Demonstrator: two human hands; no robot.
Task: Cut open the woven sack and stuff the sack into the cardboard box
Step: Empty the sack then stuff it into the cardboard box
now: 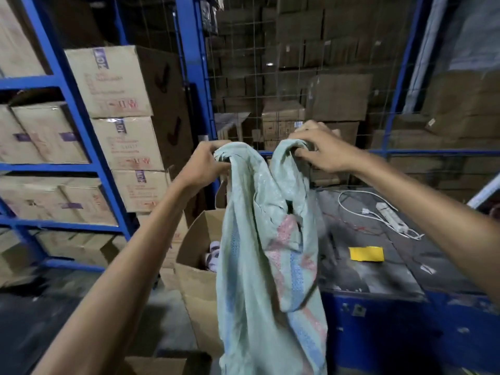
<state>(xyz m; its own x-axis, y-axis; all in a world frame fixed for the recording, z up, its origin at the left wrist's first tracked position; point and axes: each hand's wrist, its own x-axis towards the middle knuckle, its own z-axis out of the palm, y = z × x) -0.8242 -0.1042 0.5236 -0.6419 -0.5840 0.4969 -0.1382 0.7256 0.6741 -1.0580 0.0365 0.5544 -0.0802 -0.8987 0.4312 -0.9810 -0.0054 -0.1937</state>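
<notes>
Honestly we can't read much here: the stacked cartons have upside-down purple and red print, too blurry, plus black check marks.

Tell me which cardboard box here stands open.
The floor box behind the hanging sack: flaps up, items visible inside. The shelved boxes are shut.

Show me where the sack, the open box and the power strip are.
sack [251,266], head view, on the pale green cloth at mid-length.
box [199,293], head view, on its outer front wall.
power strip [391,215], head view, on the middle of its white body.
</notes>
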